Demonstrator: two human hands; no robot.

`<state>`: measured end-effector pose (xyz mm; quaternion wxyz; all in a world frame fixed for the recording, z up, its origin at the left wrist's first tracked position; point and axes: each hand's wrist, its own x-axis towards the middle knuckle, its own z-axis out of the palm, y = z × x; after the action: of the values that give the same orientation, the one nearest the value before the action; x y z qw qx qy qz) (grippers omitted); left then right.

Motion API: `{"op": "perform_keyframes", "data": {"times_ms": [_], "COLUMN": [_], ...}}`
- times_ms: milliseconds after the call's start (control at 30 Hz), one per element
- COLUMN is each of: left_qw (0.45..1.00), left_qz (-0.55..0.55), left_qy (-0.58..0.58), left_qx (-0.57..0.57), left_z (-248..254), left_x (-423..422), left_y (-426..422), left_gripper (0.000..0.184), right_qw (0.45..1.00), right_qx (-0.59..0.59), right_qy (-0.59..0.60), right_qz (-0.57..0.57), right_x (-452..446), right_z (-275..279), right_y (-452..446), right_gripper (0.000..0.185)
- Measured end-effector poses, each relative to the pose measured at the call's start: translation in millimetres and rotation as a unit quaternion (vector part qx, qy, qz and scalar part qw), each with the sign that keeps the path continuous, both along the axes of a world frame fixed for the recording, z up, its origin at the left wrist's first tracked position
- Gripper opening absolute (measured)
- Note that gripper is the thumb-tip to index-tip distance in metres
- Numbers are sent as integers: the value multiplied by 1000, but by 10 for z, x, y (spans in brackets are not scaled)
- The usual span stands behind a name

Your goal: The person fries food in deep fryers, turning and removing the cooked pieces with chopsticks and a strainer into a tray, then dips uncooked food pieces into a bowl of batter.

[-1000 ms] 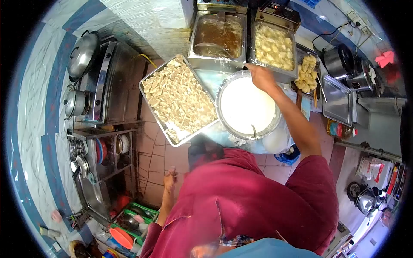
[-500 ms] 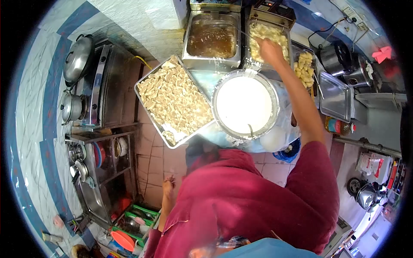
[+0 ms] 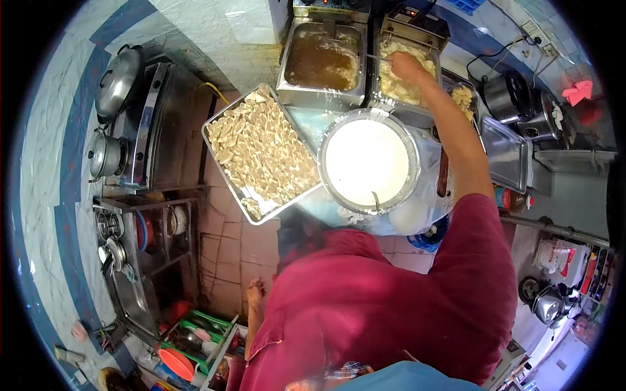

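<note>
My right hand (image 3: 408, 67) is closed round the thin metal handle of a utensil (image 3: 377, 58). It is above the right fryer (image 3: 405, 108), where pale battered pieces (image 3: 399, 82) crowd the surface. The handle points left towards the other fryer (image 3: 319, 98), which holds brown oil (image 3: 318, 64) with foam and pale bits; the utensil's far end is hard to make out. My left hand (image 3: 255, 291) hangs low by my side, apart from the worktop, fingers loosely bent and apparently with nothing in them. Nearer me stands a large bowl of white batter (image 3: 366, 161).
Left of the bowl, a metal tray (image 3: 263, 221) carries many flat, pale brown pieces (image 3: 261, 150). Fried pieces (image 3: 463, 98) lie right of the fryers, beside a bare metal tray (image 3: 505, 153). A stove (image 3: 160, 130) with pots and a shelf stand at left. A blue basket (image 3: 427, 241) sits below the worktop.
My right hand has shifted slightly, and more of the utensil's handle now shows between the fryers. Foam in the left fryer has spread along its right side. The view has tilted slightly.
</note>
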<state>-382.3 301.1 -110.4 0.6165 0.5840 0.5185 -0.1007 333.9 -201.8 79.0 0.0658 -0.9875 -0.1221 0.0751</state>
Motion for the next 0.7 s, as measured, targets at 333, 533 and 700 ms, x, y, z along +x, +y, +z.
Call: {"op": "perform_keyframes", "data": {"times_ms": [333, 533, 700], "left_qw": [997, 998, 997], "left_qz": [-17, -2, 0], "left_qy": [73, 59, 27], "left_qx": [-6, -16, -76], "left_z": [-210, -4, -238], "left_x": [83, 438, 319], "left_y": [59, 26, 177], "left_gripper": [31, 26, 30], "right_qw": [946, 842, 751], "right_qx": [211, 382, 491], "right_qy": [224, 315, 356], "right_qz": [-104, -216, -261], "right_x": [-657, -1015, -1127], "right_z": [176, -3, -194], "right_y": [-60, 162, 506], "right_gripper": [31, 27, 37]}}
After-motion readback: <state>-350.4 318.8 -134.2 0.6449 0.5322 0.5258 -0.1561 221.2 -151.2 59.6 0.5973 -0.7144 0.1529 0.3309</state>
